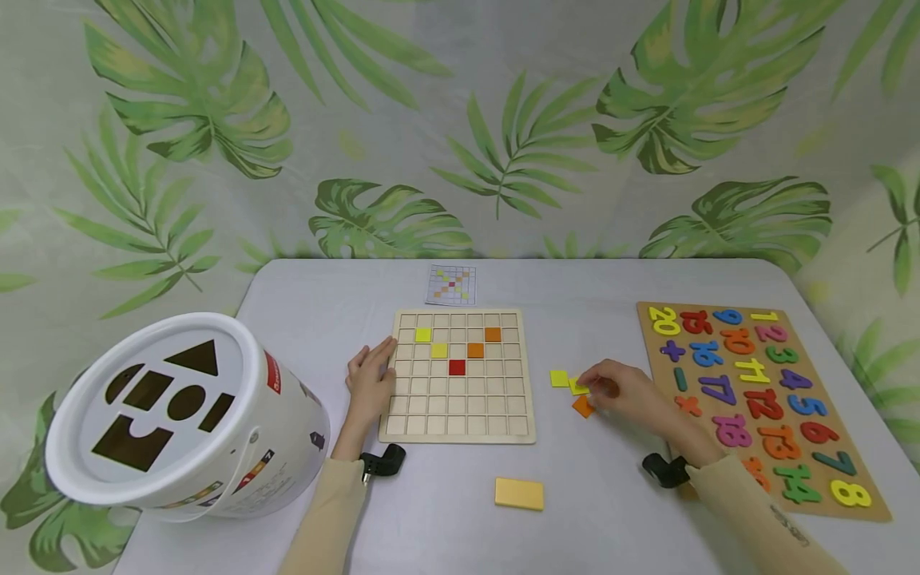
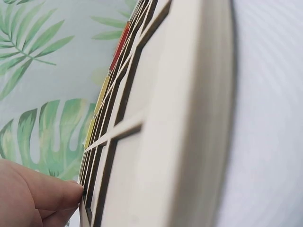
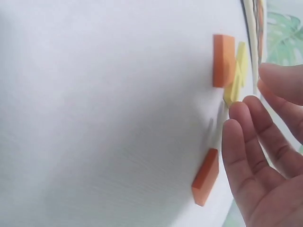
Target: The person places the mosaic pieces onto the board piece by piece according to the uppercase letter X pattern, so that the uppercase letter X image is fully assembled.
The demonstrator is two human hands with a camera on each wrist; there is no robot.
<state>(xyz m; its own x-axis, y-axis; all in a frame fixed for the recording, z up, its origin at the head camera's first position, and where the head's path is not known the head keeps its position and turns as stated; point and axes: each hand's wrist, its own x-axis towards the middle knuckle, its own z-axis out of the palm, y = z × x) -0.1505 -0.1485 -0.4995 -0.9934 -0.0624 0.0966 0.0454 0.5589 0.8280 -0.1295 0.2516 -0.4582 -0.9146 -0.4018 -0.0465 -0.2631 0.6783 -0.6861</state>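
My right hand [image 1: 624, 391] is down among the loose tiles on the counter [image 1: 323, 319], just right of the wooden grid board [image 1: 458, 375], and to lift one cleanly I judge I should single out the yellow tile [image 1: 577, 387] at my fingertips, catch its edges between thumb and forefinger, and leave the orange tile [image 1: 583, 406] touching it undisturbed. In the right wrist view my fingers [image 3: 246, 142] are gently bent and close together, their tips at the yellow tile's edge, but not yet closed round it; I cannot see the thumb well enough to call it a pinch. Another yellow tile [image 1: 559, 378] lies just to the left, apart from my hand. My left hand [image 1: 370, 377] rests flat with straight fingers against the board's left edge, steadying it, which I should maintain so the board does not slide. Both forearms lie low over the counter, wrists nearly level.
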